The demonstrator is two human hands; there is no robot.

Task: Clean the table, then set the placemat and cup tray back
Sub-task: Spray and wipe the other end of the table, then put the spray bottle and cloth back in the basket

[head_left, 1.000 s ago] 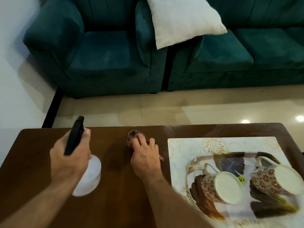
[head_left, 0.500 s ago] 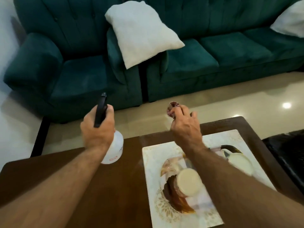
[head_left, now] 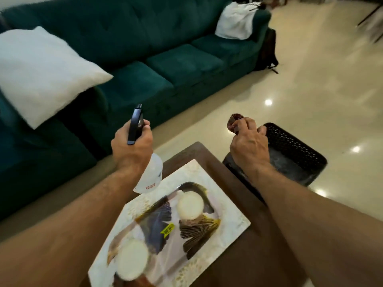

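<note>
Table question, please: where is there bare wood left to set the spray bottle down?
Bare wood shows along the table between the placemat and the right edge, partly under the right forearm, and at the far corner beyond the placemat, beside the spray bottle gripped by the left hand. The placemat itself is crowded: the tray with two cups covers most of it.

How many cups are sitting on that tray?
2. One cup sits at the far end of the cup tray; the other cup sits at the near end. No others show.
</note>
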